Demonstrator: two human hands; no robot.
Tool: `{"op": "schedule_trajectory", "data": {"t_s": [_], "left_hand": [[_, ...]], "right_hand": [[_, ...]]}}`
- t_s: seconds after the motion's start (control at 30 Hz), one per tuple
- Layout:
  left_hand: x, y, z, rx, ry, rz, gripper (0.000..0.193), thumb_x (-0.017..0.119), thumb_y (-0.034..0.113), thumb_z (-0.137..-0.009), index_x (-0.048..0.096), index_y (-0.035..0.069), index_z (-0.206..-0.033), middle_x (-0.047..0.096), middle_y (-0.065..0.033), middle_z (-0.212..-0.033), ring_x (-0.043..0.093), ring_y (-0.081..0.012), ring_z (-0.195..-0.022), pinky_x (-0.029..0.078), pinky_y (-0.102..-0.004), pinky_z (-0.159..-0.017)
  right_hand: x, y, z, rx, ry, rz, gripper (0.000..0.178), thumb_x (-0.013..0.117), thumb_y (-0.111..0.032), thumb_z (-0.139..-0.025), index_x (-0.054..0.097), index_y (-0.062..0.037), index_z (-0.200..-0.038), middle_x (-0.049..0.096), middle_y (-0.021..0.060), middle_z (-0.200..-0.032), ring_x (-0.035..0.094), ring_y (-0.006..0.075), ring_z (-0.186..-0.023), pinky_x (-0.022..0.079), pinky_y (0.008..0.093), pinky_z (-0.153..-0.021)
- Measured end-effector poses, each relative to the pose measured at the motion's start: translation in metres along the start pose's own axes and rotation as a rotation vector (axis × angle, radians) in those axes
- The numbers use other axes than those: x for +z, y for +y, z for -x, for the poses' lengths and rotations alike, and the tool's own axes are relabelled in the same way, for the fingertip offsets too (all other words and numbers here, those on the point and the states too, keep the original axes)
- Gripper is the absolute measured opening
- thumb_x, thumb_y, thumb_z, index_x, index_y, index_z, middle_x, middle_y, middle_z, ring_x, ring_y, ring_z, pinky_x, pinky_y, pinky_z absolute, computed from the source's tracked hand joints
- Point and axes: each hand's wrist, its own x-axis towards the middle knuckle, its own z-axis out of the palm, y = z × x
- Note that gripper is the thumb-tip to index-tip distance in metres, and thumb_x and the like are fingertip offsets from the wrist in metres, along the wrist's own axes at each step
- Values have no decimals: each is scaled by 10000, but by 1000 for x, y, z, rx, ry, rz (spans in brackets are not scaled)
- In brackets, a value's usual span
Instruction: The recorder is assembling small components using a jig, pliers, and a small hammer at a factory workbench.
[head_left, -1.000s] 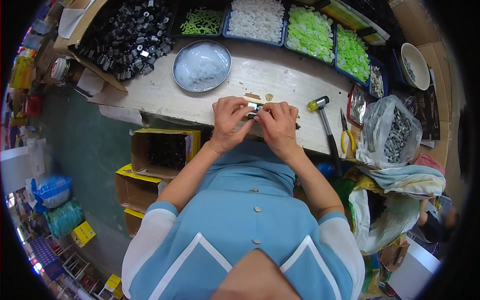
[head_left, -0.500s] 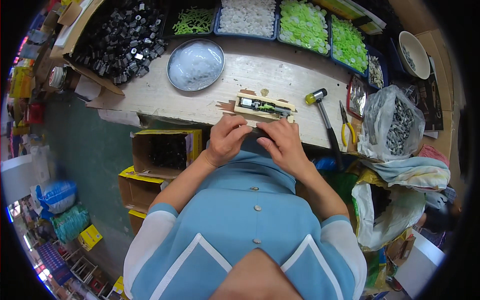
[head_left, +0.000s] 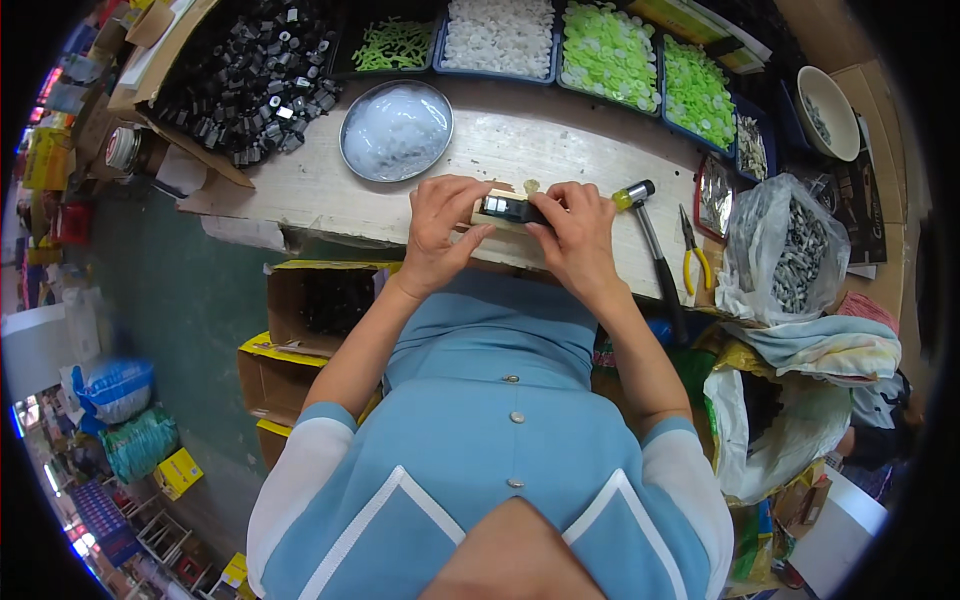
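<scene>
A narrow pale wooden holder [head_left: 512, 228] lies near the front edge of the workbench, with a small mechanism [head_left: 494, 205] in it, mostly hidden by my hands. Over the mechanism is a dark, elongated casing piece [head_left: 522, 210]. My right hand [head_left: 577, 232] pinches the casing piece's right part between thumb and fingers. At the holder's left end is my left hand [head_left: 440, 230], its thumb spread from its fingers and the fingertips near the mechanism. A round metal dish [head_left: 396, 130] with a whitish, glossy substance stands beyond my left hand.
Right of my hands lie a hammer [head_left: 652, 245] with a yellow head end and yellow-handled pliers [head_left: 694, 255]. A clear bag of small metal parts [head_left: 795, 245] sits farther right. Trays of green discs [head_left: 610, 55] and white parts [head_left: 497, 40] line the back, beside black pieces [head_left: 255, 90].
Both hands have moved forward from the bench edge to the holder, bringing the dark casing piece over the mechanism. My left thumb has spread away from its fingers.
</scene>
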Motion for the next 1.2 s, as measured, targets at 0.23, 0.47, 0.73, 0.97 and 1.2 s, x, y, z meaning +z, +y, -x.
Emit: {"op": "schedule_trajectory", "data": {"t_s": [0.23, 0.47, 0.73, 0.97, 1.2], "left_hand": [[4, -14, -2, -58, -27, 26, 446, 679, 76, -683, 562, 69, -1114, 581, -73, -1041, 469, -243, -1021, 344, -344, -888], [9, -21, -8, -43, -95, 46, 493, 682, 100, -664, 559, 116, -1141, 607, 10, -955, 482, -193, -935, 295, -346, -840], [6, -23, -17, 6, -272, -52, 485, 671, 69, -644, 588, 176, -1110, 583, 25, -912, 472, -197, -908, 291, -349, -817], [10, -9, -26, 168, -354, -202, 467, 621, 38, -647, 611, 229, -1072, 505, -57, -1004, 430, -241, -952, 291, -378, -782], [13, -1, -31, 220, -527, -405, 489, 547, -34, -634, 639, 229, -1035, 491, -44, -902, 424, -225, -849, 274, -356, -726]], "right_hand": [[18, 3, -7, -26, 2, -15, 257, 673, -116, -680, 596, -121, -925, 506, 30, -903, 445, 218, -870, 298, 382, -751], [21, 4, -11, 2, -118, 44, 309, 675, -153, -701, 605, -116, -999, 526, 41, -936, 451, 220, -905, 296, 380, -782], [6, 24, 2, -13, 64, -54, 274, 655, -161, -719, 590, -103, -979, 523, 71, -948, 470, 237, -894, 313, 391, -753], [-37, 88, 49, 301, 187, 349, 252, 604, -165, -778, 580, -58, -1004, 524, 112, -962, 489, 272, -930, 362, 386, -757], [-27, 97, 60, 332, 22, 319, 194, 527, -86, -820, 536, -16, -1001, 520, 138, -877, 506, 302, -823, 404, 357, -714]]}}
